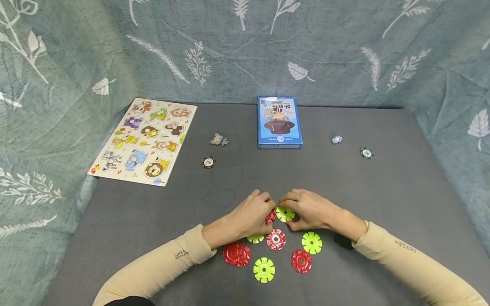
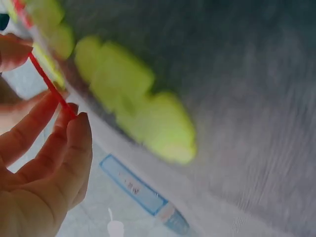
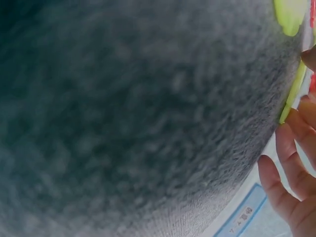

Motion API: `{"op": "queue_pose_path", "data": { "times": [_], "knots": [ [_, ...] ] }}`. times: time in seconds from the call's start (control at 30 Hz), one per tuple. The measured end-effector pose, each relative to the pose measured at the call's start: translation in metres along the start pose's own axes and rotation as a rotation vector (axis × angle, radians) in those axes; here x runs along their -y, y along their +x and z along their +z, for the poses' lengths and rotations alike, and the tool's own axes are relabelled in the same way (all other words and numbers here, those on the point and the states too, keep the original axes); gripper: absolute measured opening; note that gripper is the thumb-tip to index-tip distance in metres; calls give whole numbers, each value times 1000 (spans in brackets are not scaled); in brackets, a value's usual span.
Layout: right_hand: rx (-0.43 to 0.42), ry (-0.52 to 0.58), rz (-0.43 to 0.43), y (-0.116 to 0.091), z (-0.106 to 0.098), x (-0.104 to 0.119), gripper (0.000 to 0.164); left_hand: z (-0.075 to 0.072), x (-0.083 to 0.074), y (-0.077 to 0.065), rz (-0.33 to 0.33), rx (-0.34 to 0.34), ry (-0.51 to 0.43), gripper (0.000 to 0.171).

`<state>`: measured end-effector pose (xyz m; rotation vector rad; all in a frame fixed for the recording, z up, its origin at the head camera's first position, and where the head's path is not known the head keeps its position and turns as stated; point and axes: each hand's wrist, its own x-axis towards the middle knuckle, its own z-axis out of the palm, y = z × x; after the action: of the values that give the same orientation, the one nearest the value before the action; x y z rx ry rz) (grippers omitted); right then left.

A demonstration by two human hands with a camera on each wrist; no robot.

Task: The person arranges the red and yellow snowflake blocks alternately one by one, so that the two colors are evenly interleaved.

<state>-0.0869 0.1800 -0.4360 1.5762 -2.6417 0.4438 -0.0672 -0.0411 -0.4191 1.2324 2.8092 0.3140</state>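
So the left hand [image 1: 250,215] is pinching a red disc [image 1: 270,216] by its edges, thumb on one side and fingers on the other, and the right hand [image 1: 311,209] is gripping a lime disc [image 1: 285,214] the same way, right beside it at 3 o'clock. Can't tell if those discs are touching. Using the held pair as the clock centre, 12 being the far side: a pale-centred red disc [image 1: 276,239] is lying at 6, a half-hidden lime disc [image 1: 255,239] is peeking out by the left wrist at 7:30, and an overlapping red pair [image 1: 232,254] is lying farther out that way. A full lime disc [image 1: 264,270] is sitting near 6:30, a lone red disc [image 1: 301,261] at 5, an outer lime disc [image 1: 311,242] at 4. Farther off, a blue box [image 1: 280,123] is lying at 12, an animal board [image 1: 143,142] at 10.
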Motion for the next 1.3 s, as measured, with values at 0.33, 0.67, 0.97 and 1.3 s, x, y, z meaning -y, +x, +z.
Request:
{"op": "queue_pose_path", "data": {
  "times": [0.33,0.67,0.97,1.3],
  "knots": [
    [6,38,46,2,0,2,42,-25,55,-21,-148,-110,-33,40],
    [17,76,72,1,0,4,47,-41,111,-51,-308,-23,-64,38],
    [29,77,85,1,1,3,47,-40,123,-57,-298,32,-128,33],
    [-4,101,103,2,1,2,49,-40,128,-62,-316,22,-156,29]
  ]
}}
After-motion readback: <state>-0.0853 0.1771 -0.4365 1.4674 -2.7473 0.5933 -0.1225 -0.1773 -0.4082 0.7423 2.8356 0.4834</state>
